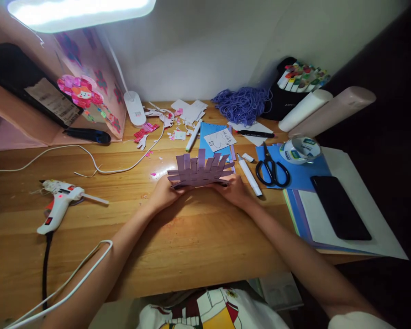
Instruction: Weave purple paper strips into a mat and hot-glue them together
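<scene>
the left hand (164,192) and the right hand (233,189) both grasp a purple woven paper piece (200,171), each pinching one end of it, fingers curled around its lower edge; it sits just above the wooden desk (192,237), near the middle and a little toward the far side. its strips stand up loose and fan outward along the top, so the weave looks only partly done: the step in hand seems to be holding the lattice steady while the strips are lined up or folded. the next move would likely call for freeing one hand to work a single strip while the other keeps the rest pinned, gently, since thin paper creases and slips out of a weave easily. just right of the right hand lies a white marker (249,173), close enough to be nudged, and beyond it black scissors (272,171) rest on blue paper (301,173), with a roll of tape (299,150) near. a dark phone (340,208) lies on a stack of sheets (363,228) that overhangs the desk's near right edge. to the left, well apart, a glue gun (58,201) lies with its cord trailing off the near edge, and a white cable (89,160) loops across. paper scraps (164,123) and purple yarn (243,105) sit at the back. the open room is the bare wood between the forearms and toward the near edge.
</scene>
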`<act>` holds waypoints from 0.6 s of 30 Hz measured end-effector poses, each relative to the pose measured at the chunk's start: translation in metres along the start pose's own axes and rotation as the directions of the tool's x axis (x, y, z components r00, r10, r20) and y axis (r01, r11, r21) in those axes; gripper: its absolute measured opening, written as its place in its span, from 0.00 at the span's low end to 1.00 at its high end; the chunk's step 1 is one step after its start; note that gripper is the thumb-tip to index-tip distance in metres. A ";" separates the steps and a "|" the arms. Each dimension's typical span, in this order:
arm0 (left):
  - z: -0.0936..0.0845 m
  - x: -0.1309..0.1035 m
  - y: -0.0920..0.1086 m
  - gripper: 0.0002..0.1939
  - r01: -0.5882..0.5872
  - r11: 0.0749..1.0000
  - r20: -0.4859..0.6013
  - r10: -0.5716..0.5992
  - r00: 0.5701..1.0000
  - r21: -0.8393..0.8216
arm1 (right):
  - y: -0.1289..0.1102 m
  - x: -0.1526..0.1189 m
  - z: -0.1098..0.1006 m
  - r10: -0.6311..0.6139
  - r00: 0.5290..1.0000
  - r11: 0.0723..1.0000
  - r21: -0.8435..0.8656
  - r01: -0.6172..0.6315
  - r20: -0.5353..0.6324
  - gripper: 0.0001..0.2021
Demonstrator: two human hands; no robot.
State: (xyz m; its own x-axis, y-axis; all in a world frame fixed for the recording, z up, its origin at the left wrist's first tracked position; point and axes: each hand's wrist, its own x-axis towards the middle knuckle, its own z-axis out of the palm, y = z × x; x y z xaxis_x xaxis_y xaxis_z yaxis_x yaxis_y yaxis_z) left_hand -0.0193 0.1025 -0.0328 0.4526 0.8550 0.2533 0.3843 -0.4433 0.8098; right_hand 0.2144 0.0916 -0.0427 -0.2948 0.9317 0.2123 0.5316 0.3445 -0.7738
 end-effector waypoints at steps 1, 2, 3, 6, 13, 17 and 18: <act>0.000 0.001 0.000 0.06 0.002 1.000 0.000 -0.002 1.000 -0.005 | -0.001 0.000 0.000 0.007 1.000 1.000 -0.001 -0.007 -0.004 0.05; 0.000 0.001 0.000 0.06 0.004 1.000 0.000 -0.004 1.000 -0.009 | -0.002 0.000 0.000 0.014 1.000 1.000 -0.003 -0.014 -0.010 0.05; -0.001 0.001 0.000 0.07 0.005 1.000 -0.001 -0.005 1.000 -0.011 | -0.002 -0.001 0.000 0.019 1.000 1.000 -0.005 -0.019 -0.016 0.05; -0.001 0.002 0.001 0.08 0.007 1.000 -0.005 -0.008 1.000 -0.018 | -0.003 -0.001 0.000 0.022 1.000 1.000 -0.014 -0.022 -0.021 0.04; -0.001 0.002 0.003 0.08 0.035 0.999 0.000 -0.035 0.999 -0.037 | -0.006 0.001 -0.001 0.017 1.000 1.000 -0.019 -0.017 -0.001 0.04; -0.001 0.002 0.003 0.09 0.053 0.998 -0.005 -0.053 0.999 -0.045 | -0.006 0.001 -0.001 0.024 1.000 1.000 -0.007 -0.024 -0.001 0.04; -0.001 0.002 0.002 0.09 0.055 0.997 -0.008 -0.056 0.998 -0.047 | -0.006 0.001 -0.001 0.026 1.000 1.000 0.000 -0.026 0.000 0.04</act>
State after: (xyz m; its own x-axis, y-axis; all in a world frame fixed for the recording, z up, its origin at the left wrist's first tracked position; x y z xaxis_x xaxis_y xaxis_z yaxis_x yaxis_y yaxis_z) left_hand -0.0181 0.1029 -0.0300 0.4242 0.8804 0.2119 0.3708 -0.3823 0.8464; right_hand 0.2116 0.0907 -0.0371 -0.2811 0.9403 0.1921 0.5393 0.3203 -0.7788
